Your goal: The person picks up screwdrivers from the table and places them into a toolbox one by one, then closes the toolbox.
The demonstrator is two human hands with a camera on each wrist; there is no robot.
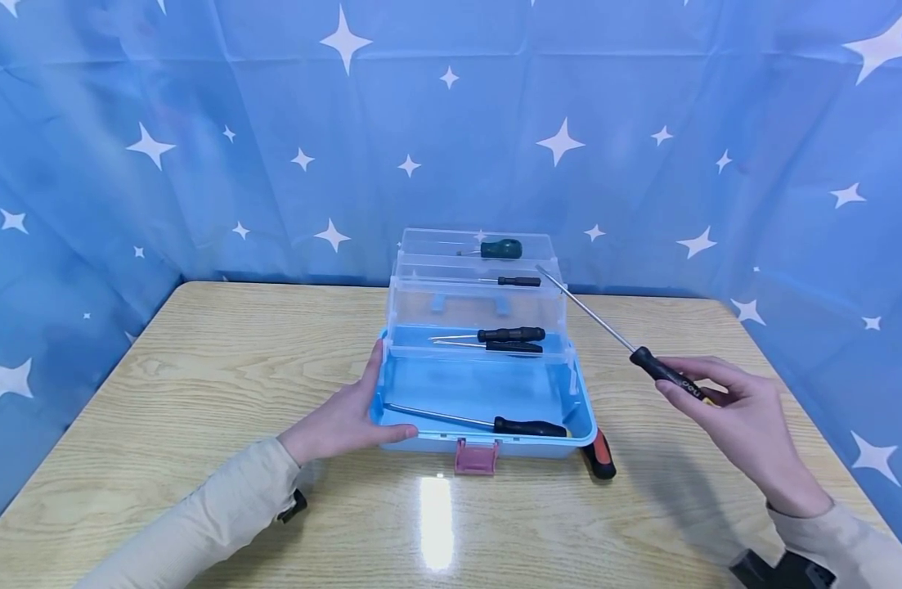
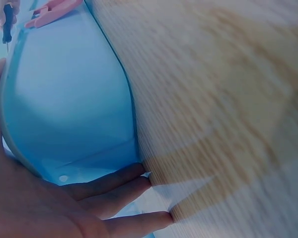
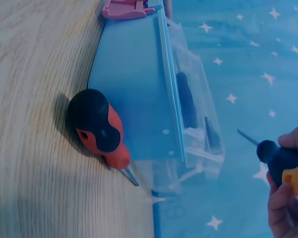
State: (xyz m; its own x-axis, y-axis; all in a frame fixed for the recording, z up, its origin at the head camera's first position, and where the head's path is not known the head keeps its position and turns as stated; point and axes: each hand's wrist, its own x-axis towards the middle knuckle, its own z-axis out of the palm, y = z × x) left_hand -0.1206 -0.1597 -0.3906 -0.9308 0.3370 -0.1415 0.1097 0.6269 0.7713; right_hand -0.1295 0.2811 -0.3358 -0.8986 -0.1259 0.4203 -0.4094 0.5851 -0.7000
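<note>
A long screwdriver with a black handle and yellow end is gripped in my right hand. It is raised right of the toolbox, its shaft pointing up and left toward the clear trays. My left hand rests against the left front corner of the blue toolbox, thumb over the rim, with straight fingers along the outer wall. Inside the box, near the front wall, lies another long black-handled screwdriver. Beside the right wall a red-and-black screwdriver sits on the table.
The toolbox stands open, its clear tiered trays unfolded at the back. They hold a green-handled screwdriver, a small black one and two more black screwdrivers. A pink latch hangs in front. Behind the wooden table is a starry blue curtain.
</note>
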